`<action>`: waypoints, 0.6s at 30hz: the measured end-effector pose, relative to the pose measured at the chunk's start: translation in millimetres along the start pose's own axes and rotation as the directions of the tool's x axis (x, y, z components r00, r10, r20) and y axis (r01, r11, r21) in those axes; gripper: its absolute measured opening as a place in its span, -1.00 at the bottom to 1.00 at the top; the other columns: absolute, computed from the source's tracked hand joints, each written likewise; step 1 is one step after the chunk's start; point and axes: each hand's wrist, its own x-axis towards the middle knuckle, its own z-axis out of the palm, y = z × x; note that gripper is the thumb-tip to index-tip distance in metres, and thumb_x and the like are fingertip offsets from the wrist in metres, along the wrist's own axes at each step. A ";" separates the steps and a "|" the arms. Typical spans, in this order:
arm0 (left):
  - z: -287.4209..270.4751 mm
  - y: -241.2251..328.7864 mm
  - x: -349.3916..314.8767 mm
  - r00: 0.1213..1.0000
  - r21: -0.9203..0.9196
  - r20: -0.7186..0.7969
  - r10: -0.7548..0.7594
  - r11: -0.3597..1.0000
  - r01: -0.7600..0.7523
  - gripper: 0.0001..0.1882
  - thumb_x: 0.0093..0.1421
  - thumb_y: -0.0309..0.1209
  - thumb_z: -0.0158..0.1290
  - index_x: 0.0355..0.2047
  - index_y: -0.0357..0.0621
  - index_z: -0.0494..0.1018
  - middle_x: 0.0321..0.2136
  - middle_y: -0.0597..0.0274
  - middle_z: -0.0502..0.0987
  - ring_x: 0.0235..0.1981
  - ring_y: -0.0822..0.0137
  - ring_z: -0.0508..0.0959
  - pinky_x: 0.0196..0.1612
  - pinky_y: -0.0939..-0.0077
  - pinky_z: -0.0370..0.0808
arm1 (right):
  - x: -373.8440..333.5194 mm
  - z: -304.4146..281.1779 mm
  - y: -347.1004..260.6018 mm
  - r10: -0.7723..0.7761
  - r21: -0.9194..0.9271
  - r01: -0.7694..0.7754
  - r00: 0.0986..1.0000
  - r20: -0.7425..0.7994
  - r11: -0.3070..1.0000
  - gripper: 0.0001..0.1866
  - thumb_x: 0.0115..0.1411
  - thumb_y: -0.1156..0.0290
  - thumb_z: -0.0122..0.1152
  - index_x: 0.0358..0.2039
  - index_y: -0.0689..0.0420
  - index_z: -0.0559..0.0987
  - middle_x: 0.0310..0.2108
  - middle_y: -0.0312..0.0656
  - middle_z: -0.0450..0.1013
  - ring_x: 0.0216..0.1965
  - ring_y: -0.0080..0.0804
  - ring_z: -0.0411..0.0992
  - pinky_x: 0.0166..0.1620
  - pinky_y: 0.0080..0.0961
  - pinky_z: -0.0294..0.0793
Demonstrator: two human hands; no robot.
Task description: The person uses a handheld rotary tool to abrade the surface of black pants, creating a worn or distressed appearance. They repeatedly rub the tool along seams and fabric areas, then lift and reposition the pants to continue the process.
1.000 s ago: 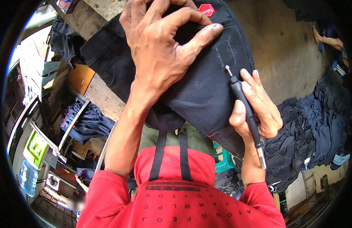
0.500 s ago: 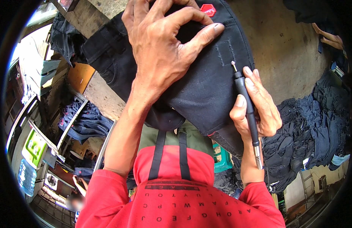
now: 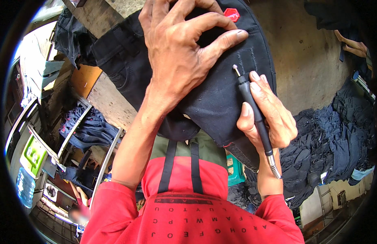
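A pair of black trousers [image 3: 213, 97] is spread before me, with a red hexagonal patch [image 3: 232, 15] near the upper end. Pale worn lines [image 3: 247, 60] form a narrow rectangular outline on the cloth. My left hand [image 3: 182, 49] bears on the fabric, thumb and index finger closed together beside that outline; the other fingertips are partly cut off at the top. Wrapped in the fingers of my right hand [image 3: 272, 110] is a slim black rotary tool handpiece [image 3: 255, 107] with a metal spring end. Its small rounded bit points at the cloth just left of the outline; contact is unclear.
Beneath the trousers lies a worn wooden board [image 3: 306, 53]. Heaped dark garments [image 3: 322, 146] fill the right side. More dark clothes [image 3: 89, 126] lie by metal rails at left. A teal plastic stool [image 3: 236, 173] is below. Another person's hand [image 3: 353, 42] shows at far right.
The handpiece's bit has shifted left, from the lower end of the worn outline to beside it. My left hand and the trousers have moved slightly right and down in view.
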 end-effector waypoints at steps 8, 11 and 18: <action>0.0 0.5 2.2 1.000 -0.026 -0.009 0.006 1.000 -0.006 -0.80 0.06 -0.21 0.51 -0.40 0.04 0.76 -0.25 0.41 0.64 0.05 0.19 0.54 0.20 0.14 0.31 | -0.6 0.1 -0.4 0.010 0.013 -0.010 1.000 0.000 1.000 -0.65 0.14 0.61 0.29 -0.05 0.47 0.71 -0.12 0.30 0.70 0.00 0.13 0.73 0.18 -0.04 0.71; -0.4 1.0 1.8 1.000 0.010 0.006 0.013 1.000 -0.013 -0.80 0.06 -0.21 0.51 -0.40 0.03 0.75 -0.25 0.40 0.64 0.05 0.18 0.54 0.20 0.14 0.31 | -2.6 -0.3 0.1 0.009 0.027 -0.009 1.000 -0.008 1.000 -0.65 0.14 0.61 0.28 -0.06 0.48 0.71 -0.13 0.30 0.70 -0.01 0.13 0.73 0.18 -0.04 0.72; 0.9 0.1 0.3 1.000 0.018 0.010 0.001 1.000 -0.001 -0.80 0.05 -0.22 0.52 -0.40 0.03 0.76 -0.26 0.39 0.64 0.05 0.18 0.54 0.20 0.14 0.30 | -9.4 -2.8 -0.7 0.020 0.034 -0.020 1.000 -0.008 0.999 -0.65 0.15 0.57 0.28 -0.07 0.49 0.71 -0.14 0.32 0.70 -0.03 0.14 0.74 0.15 -0.05 0.73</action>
